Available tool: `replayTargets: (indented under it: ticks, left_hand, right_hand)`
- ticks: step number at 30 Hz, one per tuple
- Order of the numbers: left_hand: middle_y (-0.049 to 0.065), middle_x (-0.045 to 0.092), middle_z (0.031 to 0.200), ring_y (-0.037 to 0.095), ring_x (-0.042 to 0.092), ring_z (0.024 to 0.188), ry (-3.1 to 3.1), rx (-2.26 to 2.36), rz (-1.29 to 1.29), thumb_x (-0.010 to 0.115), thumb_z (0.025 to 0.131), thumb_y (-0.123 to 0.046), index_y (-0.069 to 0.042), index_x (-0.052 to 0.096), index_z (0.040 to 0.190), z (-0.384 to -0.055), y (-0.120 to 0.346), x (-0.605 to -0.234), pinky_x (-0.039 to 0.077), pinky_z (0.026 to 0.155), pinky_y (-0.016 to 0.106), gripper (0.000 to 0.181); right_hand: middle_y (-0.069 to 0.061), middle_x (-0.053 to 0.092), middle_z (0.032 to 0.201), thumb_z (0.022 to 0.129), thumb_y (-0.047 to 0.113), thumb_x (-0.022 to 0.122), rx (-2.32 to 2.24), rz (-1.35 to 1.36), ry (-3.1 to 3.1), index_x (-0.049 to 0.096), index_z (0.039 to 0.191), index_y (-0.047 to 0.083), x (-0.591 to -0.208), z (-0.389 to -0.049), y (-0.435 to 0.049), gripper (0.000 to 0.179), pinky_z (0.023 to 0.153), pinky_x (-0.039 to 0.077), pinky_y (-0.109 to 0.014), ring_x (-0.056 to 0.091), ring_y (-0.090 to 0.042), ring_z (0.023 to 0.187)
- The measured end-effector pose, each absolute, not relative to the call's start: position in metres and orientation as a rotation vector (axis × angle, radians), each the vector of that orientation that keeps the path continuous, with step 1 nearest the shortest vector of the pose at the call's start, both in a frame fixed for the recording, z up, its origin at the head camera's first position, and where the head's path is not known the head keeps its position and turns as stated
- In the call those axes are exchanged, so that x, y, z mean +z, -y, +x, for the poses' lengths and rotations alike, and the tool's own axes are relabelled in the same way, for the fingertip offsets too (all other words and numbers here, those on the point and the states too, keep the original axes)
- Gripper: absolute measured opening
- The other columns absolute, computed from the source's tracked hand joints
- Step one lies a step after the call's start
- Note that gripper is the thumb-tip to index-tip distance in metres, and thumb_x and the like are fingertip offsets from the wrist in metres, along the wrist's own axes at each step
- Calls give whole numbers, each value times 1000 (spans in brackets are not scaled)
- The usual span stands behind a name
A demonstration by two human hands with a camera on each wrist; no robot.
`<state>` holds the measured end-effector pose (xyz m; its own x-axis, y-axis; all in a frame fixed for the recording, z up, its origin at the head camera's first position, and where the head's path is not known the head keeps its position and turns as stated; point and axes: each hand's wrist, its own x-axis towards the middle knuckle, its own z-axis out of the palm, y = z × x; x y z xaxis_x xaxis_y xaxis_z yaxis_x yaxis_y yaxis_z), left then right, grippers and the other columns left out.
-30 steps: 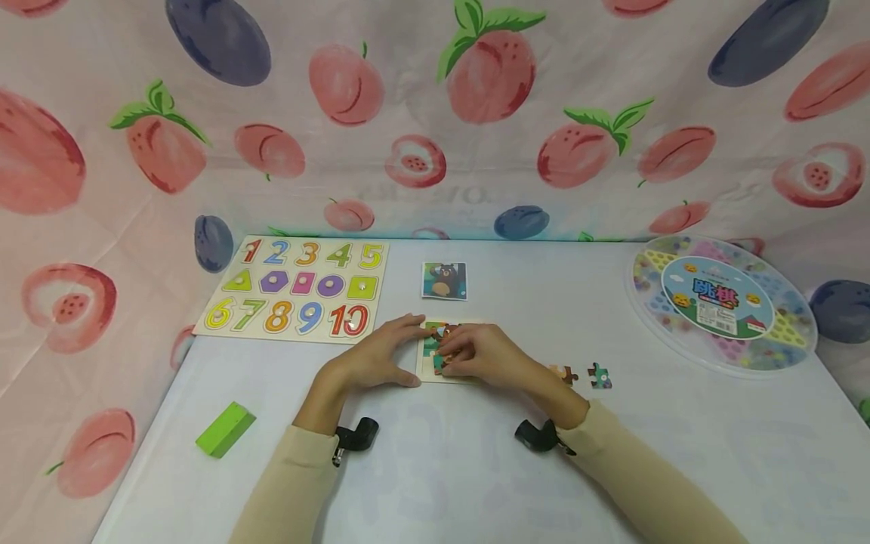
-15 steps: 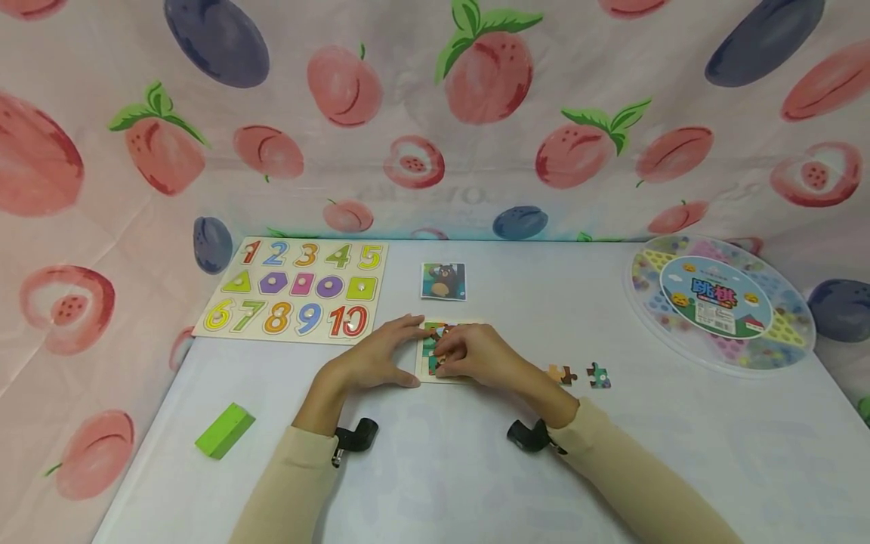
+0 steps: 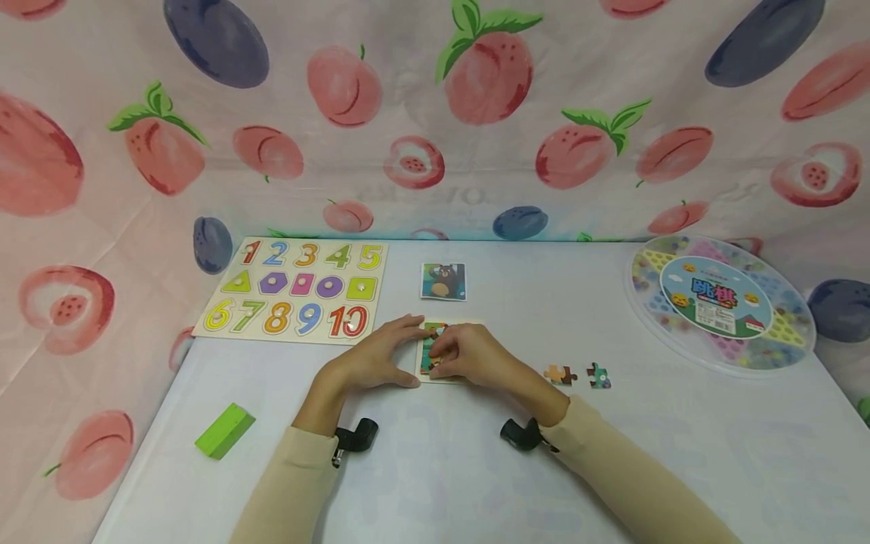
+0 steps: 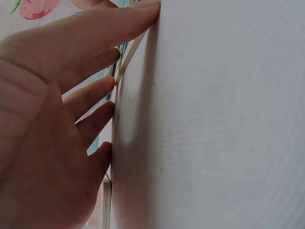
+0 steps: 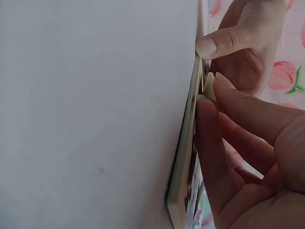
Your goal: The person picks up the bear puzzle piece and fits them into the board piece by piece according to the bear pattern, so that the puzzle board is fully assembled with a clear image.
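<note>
A small puzzle board (image 3: 420, 372) with a pale rim lies at the table's middle, partly filled with colourful jigsaw pieces. My left hand (image 3: 377, 351) rests at its left side with fingers spread, the thumb at the near corner and fingertips by the far corner. Over the board, my right hand (image 3: 484, 357) pinches a pale-edged puzzle piece (image 5: 208, 87) between thumb and index finger, close against the board's surface. That hand covers most of the board in the head view. To its right lie loose puzzle pieces, one brown and orange (image 3: 560, 375), one green (image 3: 600, 375).
Behind the board is a bear picture card (image 3: 443, 281). A number-and-shape board (image 3: 288, 270) lies at the back left, a green block (image 3: 225, 431) nearer on the left. A round clear game box (image 3: 717, 295) sits at the back right, before a fruit-print curtain (image 3: 476, 174).
My right hand has slid slightly left over the board, uncovering more of the brown and orange piece. My left hand has stayed in place.
</note>
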<state>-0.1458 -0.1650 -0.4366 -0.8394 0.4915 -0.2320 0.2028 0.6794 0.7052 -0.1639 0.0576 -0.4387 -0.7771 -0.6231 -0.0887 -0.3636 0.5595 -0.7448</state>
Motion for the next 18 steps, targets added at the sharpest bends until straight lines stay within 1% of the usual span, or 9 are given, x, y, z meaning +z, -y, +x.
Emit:
replayTargets:
  ticks: [2,4,9,12,15,18]
  left_hand:
    - [2,30,170,28,18,161,-2486,978,534,86,81,-18,-17,53,149,-145,166,-436,20,131,53,76]
    - [2,30,170,29,18,161,-2485,979,532,85,81,-18,-17,53,149,-145,166,-436,20,131,54,76]
    - [2,30,170,29,17,162,-2479,991,526,85,80,-17,-18,54,149,-145,166,-435,20,131,55,75]
    - [3,30,169,30,18,161,-2481,990,534,85,80,-17,-17,54,148,-145,166,-436,20,131,55,75]
    - [4,30,169,31,18,161,-2483,989,540,85,80,-17,-18,54,148,-145,166,-436,21,131,56,75]
    - [4,30,169,31,19,161,-2481,994,540,85,80,-17,-18,54,148,-145,166,-437,21,131,55,75]
  right_hand:
    - [-4,77,104,81,19,86,-1040,-780,-2464,80,101,8,-437,-164,-55,24,73,53,-18,64,-4,79]
    - [-3,78,102,80,20,87,-1018,-757,-2483,81,100,9,-436,-164,-54,24,75,52,-20,63,-7,83]
    - [0,79,99,76,21,90,-970,-696,-2529,82,96,11,-433,-165,-51,24,89,52,-31,63,-15,99]
    - [1,79,98,74,21,91,-940,-666,-2540,82,94,13,-433,-167,-49,23,96,53,-37,64,-17,104]
    - [2,79,99,74,21,92,-899,-654,-2545,82,94,14,-434,-168,-48,24,98,54,-39,65,-17,106]
    - [2,78,100,73,21,92,-868,-657,-2552,82,94,15,-434,-169,-48,24,97,54,-38,66,-16,105]
